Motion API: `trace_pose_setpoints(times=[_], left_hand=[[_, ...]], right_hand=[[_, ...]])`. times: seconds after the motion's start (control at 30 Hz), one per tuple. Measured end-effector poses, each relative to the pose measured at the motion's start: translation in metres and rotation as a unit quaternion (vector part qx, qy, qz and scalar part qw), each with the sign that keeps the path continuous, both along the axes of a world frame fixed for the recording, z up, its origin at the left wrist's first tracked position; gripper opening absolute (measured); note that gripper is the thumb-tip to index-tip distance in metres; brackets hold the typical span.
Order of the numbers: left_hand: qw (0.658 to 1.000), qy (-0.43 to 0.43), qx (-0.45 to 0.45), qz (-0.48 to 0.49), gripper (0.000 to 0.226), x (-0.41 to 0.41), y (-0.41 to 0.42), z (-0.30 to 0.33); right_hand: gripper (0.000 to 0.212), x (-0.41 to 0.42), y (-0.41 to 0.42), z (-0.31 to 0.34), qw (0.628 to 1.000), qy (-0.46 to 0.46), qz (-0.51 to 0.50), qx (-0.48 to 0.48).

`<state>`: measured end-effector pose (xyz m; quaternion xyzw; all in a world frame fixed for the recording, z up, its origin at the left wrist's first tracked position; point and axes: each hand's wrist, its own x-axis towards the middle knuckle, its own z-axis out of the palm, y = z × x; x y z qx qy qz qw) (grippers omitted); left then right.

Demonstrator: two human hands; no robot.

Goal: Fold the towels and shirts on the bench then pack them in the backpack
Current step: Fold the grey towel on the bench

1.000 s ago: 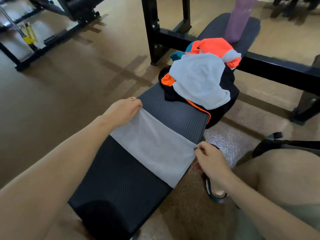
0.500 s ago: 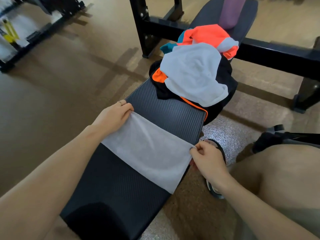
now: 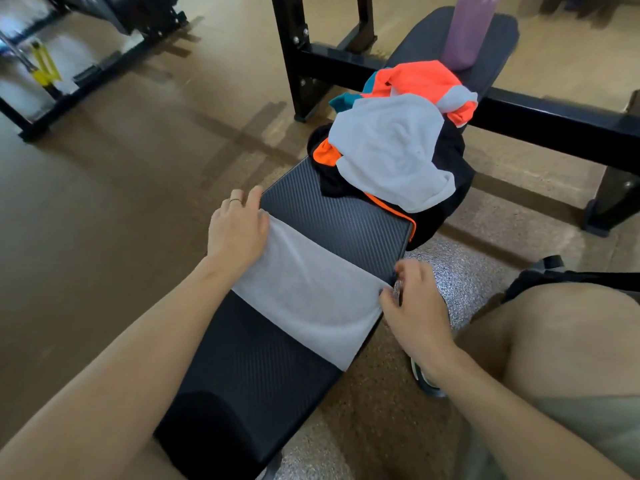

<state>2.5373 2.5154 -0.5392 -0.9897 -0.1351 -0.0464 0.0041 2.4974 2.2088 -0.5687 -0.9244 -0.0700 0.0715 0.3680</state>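
Gym flooring runs round the padded bench (image 3: 346, 223), where a grey towel (image 3: 308, 289) lies across the centre of the frame. Your left hand (image 3: 237, 233) rests flat on its far-left corner; your right hand (image 3: 414, 303) pinches the right edge. Keep that edge taut and match corners before creasing — smooth outward. No backpack can be made out for certain, so nothing is packed; the unfolded pile (image 3: 391, 147) waits upper right, a purple bottle (image 3: 467, 32) behind it.
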Motion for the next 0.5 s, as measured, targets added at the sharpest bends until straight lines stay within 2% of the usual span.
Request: trace_pose_setpoints(times=[0.07,0.1,0.17,0.23,0.3,0.5], left_hand=[[0.999,-0.022,-0.002,-0.045,0.051,-0.025,-0.031,0.015],[0.996,-0.017,-0.015,-0.083,0.053,-0.045,-0.051,0.017],[0.990,0.007,-0.025,-0.141,0.056,-0.091,-0.089,0.006],[0.988,0.074,-0.035,-0.129,0.064,-0.125,-0.112,-0.016],[0.984,0.133,-0.059,-0.098,0.070,-0.144,-0.118,-0.040],[0.986,0.141,-0.017,-0.088,0.074,-0.150,-0.129,-0.040]], right_hand=[[0.028,-0.001,0.003,0.003,0.982,-0.157,0.103,-0.033],[0.027,-0.001,0.005,0.003,0.968,-0.189,0.161,-0.032],[0.036,-0.002,0.007,-0.005,0.949,-0.179,0.251,-0.067],[0.054,-0.004,0.005,-0.018,0.934,-0.132,0.294,-0.155],[0.061,-0.003,0.001,-0.028,0.921,-0.112,0.313,-0.203],[0.062,-0.002,-0.002,-0.021,0.907,-0.100,0.336,-0.232]])
